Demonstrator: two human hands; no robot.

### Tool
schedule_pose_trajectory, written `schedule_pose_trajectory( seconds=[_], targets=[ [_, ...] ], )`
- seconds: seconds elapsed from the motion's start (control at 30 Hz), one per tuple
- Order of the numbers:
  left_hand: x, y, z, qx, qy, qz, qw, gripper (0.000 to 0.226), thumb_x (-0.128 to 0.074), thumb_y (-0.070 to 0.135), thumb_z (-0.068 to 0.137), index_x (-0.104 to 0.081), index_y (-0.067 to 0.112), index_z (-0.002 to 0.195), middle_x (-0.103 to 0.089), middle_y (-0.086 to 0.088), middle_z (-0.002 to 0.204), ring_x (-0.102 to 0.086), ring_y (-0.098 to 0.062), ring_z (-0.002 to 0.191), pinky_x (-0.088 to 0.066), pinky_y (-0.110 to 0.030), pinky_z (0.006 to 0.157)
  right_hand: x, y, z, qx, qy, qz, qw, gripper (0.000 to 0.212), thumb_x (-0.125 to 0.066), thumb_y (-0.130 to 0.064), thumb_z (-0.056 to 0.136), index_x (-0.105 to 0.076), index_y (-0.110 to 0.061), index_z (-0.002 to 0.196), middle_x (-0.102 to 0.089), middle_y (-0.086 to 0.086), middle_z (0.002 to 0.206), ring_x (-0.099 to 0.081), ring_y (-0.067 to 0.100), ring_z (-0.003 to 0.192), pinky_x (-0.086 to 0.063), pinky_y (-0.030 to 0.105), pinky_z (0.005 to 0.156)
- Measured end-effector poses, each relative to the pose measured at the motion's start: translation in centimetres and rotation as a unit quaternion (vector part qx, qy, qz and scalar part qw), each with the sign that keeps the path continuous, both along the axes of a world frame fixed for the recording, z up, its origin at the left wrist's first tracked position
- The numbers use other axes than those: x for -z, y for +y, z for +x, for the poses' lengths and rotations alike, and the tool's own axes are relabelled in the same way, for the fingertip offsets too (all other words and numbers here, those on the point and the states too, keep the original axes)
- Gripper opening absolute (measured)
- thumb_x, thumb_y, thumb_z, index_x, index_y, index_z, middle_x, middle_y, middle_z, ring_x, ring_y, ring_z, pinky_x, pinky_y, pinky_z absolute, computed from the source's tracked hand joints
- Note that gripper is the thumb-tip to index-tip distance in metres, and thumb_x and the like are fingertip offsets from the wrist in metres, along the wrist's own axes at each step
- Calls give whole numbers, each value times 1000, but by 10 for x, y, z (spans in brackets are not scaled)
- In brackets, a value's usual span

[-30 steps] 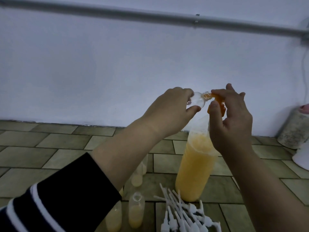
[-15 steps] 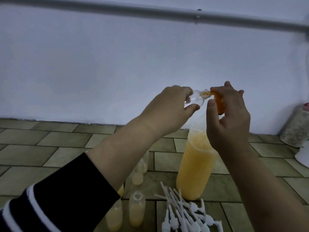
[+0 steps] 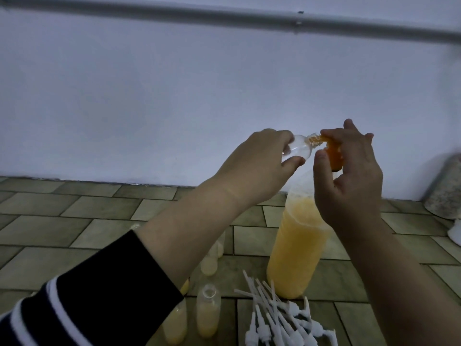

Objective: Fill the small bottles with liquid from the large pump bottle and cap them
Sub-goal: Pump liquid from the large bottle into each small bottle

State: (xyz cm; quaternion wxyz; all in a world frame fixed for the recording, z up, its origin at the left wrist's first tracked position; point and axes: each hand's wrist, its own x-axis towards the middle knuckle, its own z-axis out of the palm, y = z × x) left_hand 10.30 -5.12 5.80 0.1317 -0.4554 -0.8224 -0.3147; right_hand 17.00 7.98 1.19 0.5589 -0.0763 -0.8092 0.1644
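My left hand grips a small clear bottle, tilted on its side with its threaded neck against the orange pump nozzle. My right hand holds that orange pump head, thumb and fingers curled round it, atop the large bottle of yellow-orange liquid standing on the tiled floor. The small bottle looks nearly empty. Several small bottles partly filled with yellow liquid stand on the floor below my left forearm. A heap of white spray caps with long tubes lies in front of the large bottle.
A white wall rises just behind the tiled floor, with a grey pipe running across its top. A speckled grey container leans at the right edge, with something white beside it.
Both hands stay at the pump nozzle with the small bottle; they have sunk slightly in the view and my right hand's fingers have shifted on the pump head.
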Motion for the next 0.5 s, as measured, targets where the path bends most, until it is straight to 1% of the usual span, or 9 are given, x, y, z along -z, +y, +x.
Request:
schedule_pose_trajectory(
  seconds=[0.07,0.17,0.23,0.33,0.4,0.43,0.5],
  targets=[
    [-4,-3,0,-3,7,-1,1000,41,-51,39,93,-51,19,129,-59,5,118,-53,-7,93,-38,-19,76,-5,0,2,0,-10,9,1000,41,-38,-36,90,-55,-12,119,-57,6,128,-27,2,130,-9,25,116],
    [-12,-3,2,-6,26,3,1000,40,-51,40,94,-52,19,128,-59,4,118,-55,-8,94,-38,-18,73,-15,0,7,2,-12,28,1000,44,-35,-39,91,-55,-11,118,-57,6,128,-26,3,131,-10,28,117],
    [-15,-2,4,-6,33,4,999,39,-51,39,94,-52,19,127,-59,4,117,-55,-8,94,-38,-17,70,-18,-1,8,1,-10,23,1000,46,-34,-40,91,-55,-10,119,-57,7,129,-26,3,131,-11,29,117],
    [-12,-1,3,-7,31,14,999,40,-51,40,94,-51,19,128,-59,4,117,-56,-9,94,-42,-20,76,-14,-2,5,8,-2,7,1000,44,-38,-39,89,-54,-13,121,-53,4,133,-26,3,131,-15,35,117],
    [-8,0,4,-9,30,16,999,37,-50,39,94,-53,19,125,-60,3,115,-56,-9,93,-45,-22,78,-8,-2,2,6,13,-7,1000,41,-41,-37,89,-53,-13,120,-52,-2,130,-27,4,132,-18,41,117],
    [-5,1,4,-11,29,14,999,36,-50,39,94,-53,20,124,-60,3,114,-56,-10,92,-45,-23,77,-5,-3,0,3,19,-13,1000,39,-43,-35,89,-53,-13,120,-52,-4,128,-28,5,132,-18,42,117],
    [-1,1,5,-12,18,11,1000,36,-50,38,94,-53,20,125,-60,3,114,-56,-10,93,-46,-24,78,1,-4,-1,-6,21,-21,1000,36,-45,-32,89,-53,-13,119,-54,0,128,-29,6,133,-18,40,117]
  ],
)
